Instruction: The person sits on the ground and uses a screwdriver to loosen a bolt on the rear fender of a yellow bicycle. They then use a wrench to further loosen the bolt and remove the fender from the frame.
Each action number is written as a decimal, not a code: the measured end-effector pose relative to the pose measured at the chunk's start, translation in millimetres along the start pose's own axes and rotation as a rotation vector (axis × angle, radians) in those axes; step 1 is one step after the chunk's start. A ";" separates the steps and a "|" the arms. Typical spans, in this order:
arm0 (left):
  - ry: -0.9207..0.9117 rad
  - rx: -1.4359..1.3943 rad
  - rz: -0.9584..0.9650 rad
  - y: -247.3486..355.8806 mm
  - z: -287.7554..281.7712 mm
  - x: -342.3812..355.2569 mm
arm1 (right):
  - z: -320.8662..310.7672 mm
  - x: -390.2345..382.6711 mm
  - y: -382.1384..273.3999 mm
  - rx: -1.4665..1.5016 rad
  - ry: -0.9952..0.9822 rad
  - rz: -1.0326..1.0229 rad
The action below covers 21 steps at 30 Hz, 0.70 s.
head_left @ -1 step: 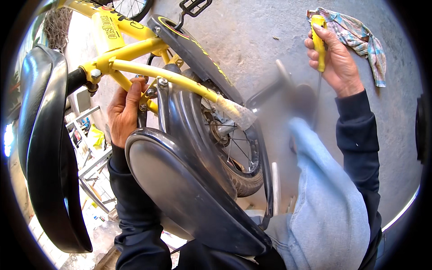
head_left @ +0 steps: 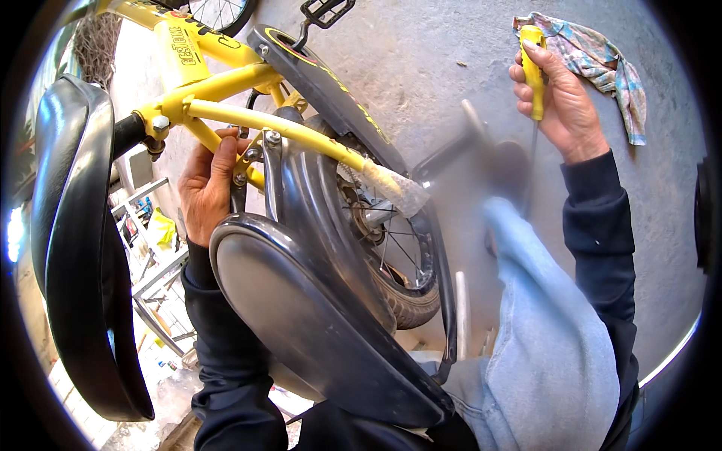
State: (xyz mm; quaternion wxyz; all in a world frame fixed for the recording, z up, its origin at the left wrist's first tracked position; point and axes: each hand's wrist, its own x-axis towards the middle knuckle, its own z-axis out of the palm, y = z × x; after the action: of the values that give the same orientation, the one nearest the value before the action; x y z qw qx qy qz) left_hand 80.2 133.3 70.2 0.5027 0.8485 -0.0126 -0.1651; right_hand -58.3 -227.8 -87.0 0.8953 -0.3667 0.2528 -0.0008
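A yellow bicycle frame [head_left: 233, 83] fills the upper left, with a black saddle [head_left: 79, 263] on a dark post. My left hand [head_left: 204, 192] reaches up behind the frame beside a bolted joint [head_left: 253, 154] above the rear mudguard [head_left: 308, 207]. Its thumb lies along the joint and the fingers curl behind the tube, so what they pinch is hidden. At the upper right my right hand [head_left: 569, 113] is wrapped round the yellow handle of a screwdriver [head_left: 533, 79], the thin shaft pointing down, away from the bicycle. A black padded rear seat [head_left: 301, 316] extends over the rear wheel [head_left: 412, 307].
A patterned rag [head_left: 605, 64] lies on the grey concrete floor beside my right hand. The black chain guard [head_left: 331, 94] and a pedal [head_left: 327, 11] stick out at the top. My jeans-clad leg [head_left: 541, 316] is right of the wheel. A metal rack [head_left: 162, 282] stands left, amid clutter.
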 end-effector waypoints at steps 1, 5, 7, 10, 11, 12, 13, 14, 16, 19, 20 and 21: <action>0.034 0.013 0.037 -4.4 -4.2 3.8 | 0.3 0.2 1.0 -0.005 0.004 0.008; 0.139 0.047 0.263 6.0 -11.9 14.5 | -2.1 -1.3 0.8 -0.035 0.000 -0.006; 0.257 0.077 0.346 10.1 -11.0 15.1 | -4.5 -3.4 1.5 -0.035 0.013 -0.008; 0.302 0.145 0.462 20.1 -9.1 11.7 | -5.9 -4.1 1.4 -0.039 -0.007 -0.007; 0.318 0.197 0.473 21.5 -9.8 8.4 | -5.2 -4.7 1.4 -0.034 -0.013 -0.009; 0.335 0.251 0.484 22.5 -9.6 6.0 | -4.3 -4.7 2.3 -0.029 -0.021 -0.010; 0.376 0.243 0.501 23.3 -5.1 4.1 | -4.1 -4.9 3.3 -0.023 -0.029 -0.011; 0.371 0.248 0.489 23.5 -7.7 2.9 | -5.2 -4.5 4.2 -0.020 -0.037 -0.014; 0.358 0.249 0.465 23.9 -13.1 1.7 | -8.3 -4.3 4.9 -0.017 -0.047 -0.021; 0.366 0.267 0.462 24.8 -12.5 1.7 | -7.2 -7.9 5.2 -0.038 -0.009 -0.038; 0.359 0.264 0.468 24.3 -13.4 2.0 | -7.5 -8.0 5.2 -0.033 -0.016 -0.031; 0.341 0.254 0.477 23.5 -13.7 1.8 | -8.2 -7.3 5.7 -0.027 -0.024 -0.025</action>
State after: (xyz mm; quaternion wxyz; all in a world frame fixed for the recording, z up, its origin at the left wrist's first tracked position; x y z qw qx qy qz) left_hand 89.4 133.0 95.9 0.4120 0.8931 -0.1473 0.1047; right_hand -69.4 -227.7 -92.3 0.8932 -0.3818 0.2376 -0.0042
